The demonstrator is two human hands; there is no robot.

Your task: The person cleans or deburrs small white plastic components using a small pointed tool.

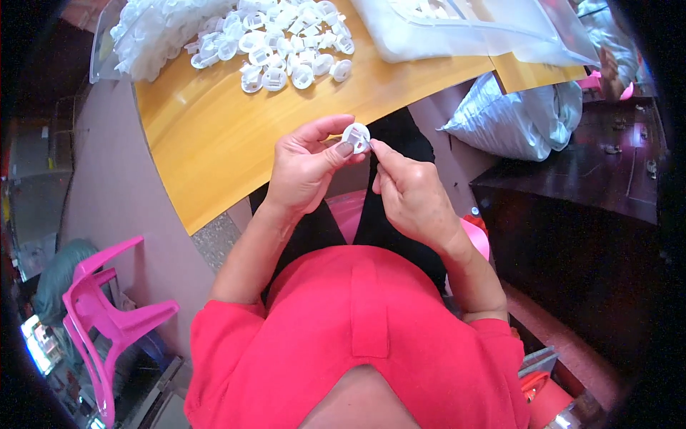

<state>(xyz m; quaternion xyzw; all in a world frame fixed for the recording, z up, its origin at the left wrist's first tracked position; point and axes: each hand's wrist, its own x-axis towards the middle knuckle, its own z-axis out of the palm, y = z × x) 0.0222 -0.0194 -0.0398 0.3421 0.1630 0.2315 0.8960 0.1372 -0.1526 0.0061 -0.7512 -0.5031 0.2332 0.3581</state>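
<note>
Between the thumb and fingers of my left hand (304, 170) is a small round white plastic part (353, 131) with openings in its face. It is held up just off the near edge of the wooden table (207, 143), above my lap. My right hand (416, 191) is closed in a pinch, its fingertips touching the right side of the part. Whatever small thing may be in that pinch is too small to make out. Beyond my hands, a loose pile of similar white plastic parts (275, 77) lies on the table.
A clear container with translucent white pieces (153, 46) stands at the far left of the table. At the far right is a translucent plastic bin (429, 44). A white sack (511, 118) sits right of the table, near a dark table (572, 171). A pink chair (107, 314) is at left.
</note>
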